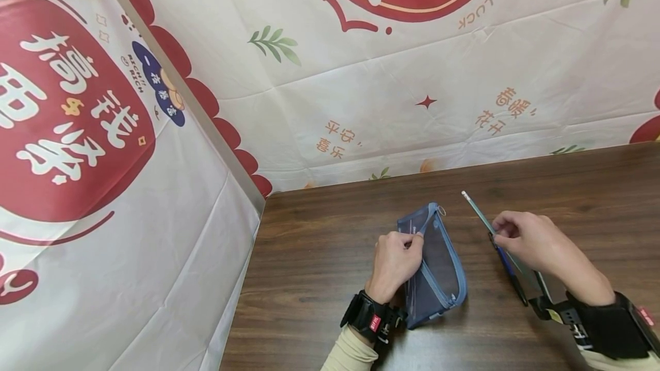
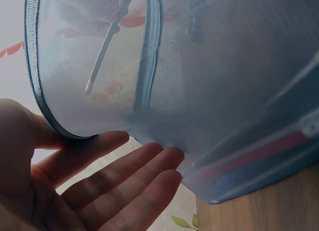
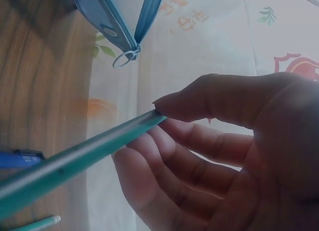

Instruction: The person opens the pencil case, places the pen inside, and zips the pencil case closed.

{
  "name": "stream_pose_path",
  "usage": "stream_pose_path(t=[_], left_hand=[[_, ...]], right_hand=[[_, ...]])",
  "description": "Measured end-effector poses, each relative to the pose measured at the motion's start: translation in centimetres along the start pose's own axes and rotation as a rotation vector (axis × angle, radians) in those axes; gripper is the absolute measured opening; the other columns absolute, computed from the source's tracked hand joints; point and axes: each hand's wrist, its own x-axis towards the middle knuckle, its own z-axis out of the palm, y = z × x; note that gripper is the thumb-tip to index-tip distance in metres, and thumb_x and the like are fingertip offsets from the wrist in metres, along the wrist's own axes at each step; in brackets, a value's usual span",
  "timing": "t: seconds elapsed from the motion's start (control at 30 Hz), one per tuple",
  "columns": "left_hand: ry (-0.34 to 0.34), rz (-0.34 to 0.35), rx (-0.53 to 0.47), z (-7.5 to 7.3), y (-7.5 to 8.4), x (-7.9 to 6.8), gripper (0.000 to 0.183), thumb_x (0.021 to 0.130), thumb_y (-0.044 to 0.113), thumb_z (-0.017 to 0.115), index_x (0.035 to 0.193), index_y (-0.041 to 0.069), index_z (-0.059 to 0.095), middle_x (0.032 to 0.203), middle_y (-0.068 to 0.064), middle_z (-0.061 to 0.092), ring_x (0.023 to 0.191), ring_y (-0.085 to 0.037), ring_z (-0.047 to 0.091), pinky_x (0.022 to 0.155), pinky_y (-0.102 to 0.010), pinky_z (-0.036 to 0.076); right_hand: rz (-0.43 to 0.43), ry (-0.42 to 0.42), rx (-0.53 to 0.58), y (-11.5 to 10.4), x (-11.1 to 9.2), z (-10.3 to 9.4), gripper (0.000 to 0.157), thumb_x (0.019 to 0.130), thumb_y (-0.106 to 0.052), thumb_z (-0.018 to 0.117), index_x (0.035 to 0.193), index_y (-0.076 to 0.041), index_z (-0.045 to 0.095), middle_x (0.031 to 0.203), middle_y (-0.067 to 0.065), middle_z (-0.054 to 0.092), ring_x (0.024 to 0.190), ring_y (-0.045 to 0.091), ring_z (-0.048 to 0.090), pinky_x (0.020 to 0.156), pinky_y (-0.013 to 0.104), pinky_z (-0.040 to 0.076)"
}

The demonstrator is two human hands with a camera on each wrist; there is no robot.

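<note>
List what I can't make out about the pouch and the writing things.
Red item inside the pouch: blurred behind its mesh, left wrist view.
Held pencil: one end cut off by the left edge, right wrist view.
Blue pen: cut off by that same edge, its pale marking too small to read.

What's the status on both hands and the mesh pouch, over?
Left hand pinching mesh pouch at its rim; right hand pinching green pencil. Mesh pouch unzipped. Nothing visible between green pencil and mesh pouch.
</note>
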Motion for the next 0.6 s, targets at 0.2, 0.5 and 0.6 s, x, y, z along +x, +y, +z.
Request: stream_pose_path(t=[0.2, 0.5, 0.6], left_hand=[[-0.002, 0.001, -0.001, -0.02, 0.02, 0.02, 0.052, 0.093, 0.026, 0.054, 0.042, 0.017, 0.047, 0.037, 0.006, 0.028, 0.028, -0.005, 0.027, 0.032, -0.017, 0.019], [-0.002, -0.005, 0.009, -0.06, 0.01, 0.06, 0.051, 0.093, 0.027, 0.054, 0.043, 0.017, 0.048, 0.037, 0.007, 0.030, 0.028, -0.005, 0.029, 0.032, -0.017, 0.020], [-0.005, -0.011, 0.009, -0.08, 0.00, 0.04, 0.051, 0.093, 0.027, 0.054, 0.043, 0.017, 0.048, 0.037, 0.007, 0.030, 0.028, -0.005, 0.029, 0.032, -0.017, 0.020]], right_hand=[[-0.020, 0.008, 0.002, -0.05, 0.06, 0.17, 0.016, 0.080, -0.005, 0.067, 0.091, 0.005, 0.063, 0.073, 0.005, 0.062, 0.066, 0.015, 0.053, 0.055, 0.035, 0.044], [-0.044, -0.002, 0.020, -0.53, 0.17, 0.62, 0.015, 0.079, -0.005, 0.067, 0.091, 0.004, 0.063, 0.073, 0.003, 0.061, 0.065, 0.014, 0.052, 0.054, 0.033, 0.043], [-0.046, -0.004, 0.023, -0.70, 0.18, 0.75, 0.014, 0.079, -0.005, 0.067, 0.090, 0.003, 0.063, 0.072, 0.002, 0.060, 0.064, 0.014, 0.051, 0.054, 0.033, 0.043]])
